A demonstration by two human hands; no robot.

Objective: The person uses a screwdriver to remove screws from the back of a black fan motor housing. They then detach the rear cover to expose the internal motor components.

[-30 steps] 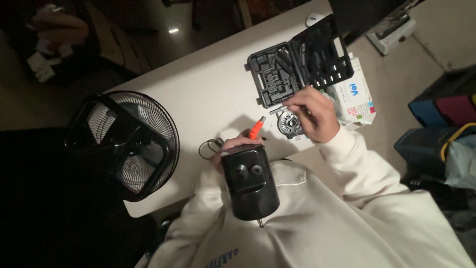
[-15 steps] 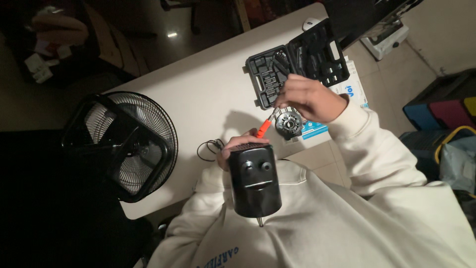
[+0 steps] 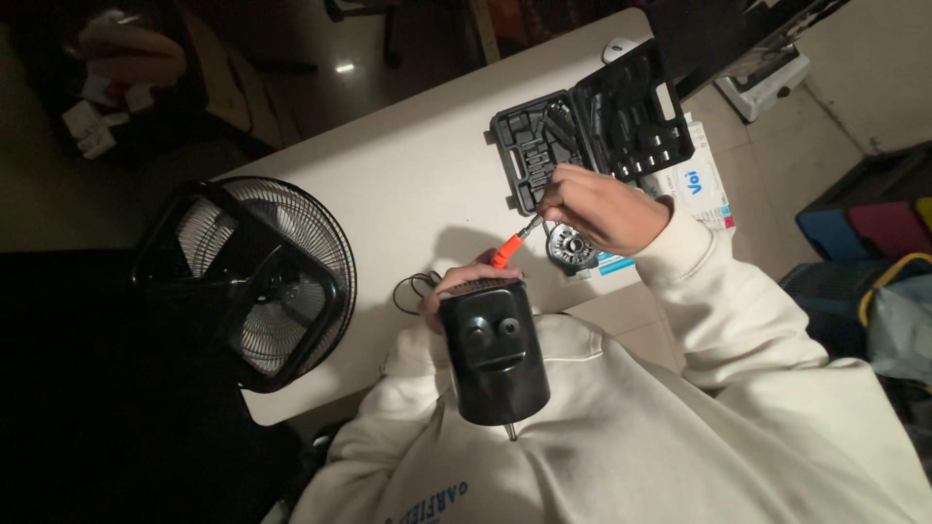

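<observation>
Head view, looking straight down at a white table (image 3: 388, 194) running from lower left to upper right of the frame.

Low in the centre, a black motor housing (image 3: 492, 354) stood on end against the chest of a cream sweatshirt (image 3: 680, 437), a thin metal shaft (image 3: 511, 432) poking out of its lower face. Left hand (image 3: 451, 291) wrapped around the upper end of that housing, fingers curled over its rim — holding it, mostly hidden behind it.

Right hand (image 3: 600, 206) just right of centre, closed tight around the metal end of an orange-handled screwdriver (image 3: 513, 243); orange grip aimed down-left, its tip touching or nearly touching the top of the housing — not clear which.

Just below the right hand, on the table edge, a round grey metal part (image 3: 571, 249) lying on a white and blue paper sheet (image 3: 704, 184). Above the hand, an open black tool case (image 3: 592, 126), lid folded back toward upper right, moulded slots visible. Near the top edge, beside the case, a white computer mouse (image 3: 621, 47).

Left of centre, a black fan guard with its blades (image 3: 257, 281) lying flat across the table's left end. Between the fan and the left hand, a small loop of black cord (image 3: 413, 288). Floor dark at upper left; coloured bins (image 3: 864, 223) at the right edge.
</observation>
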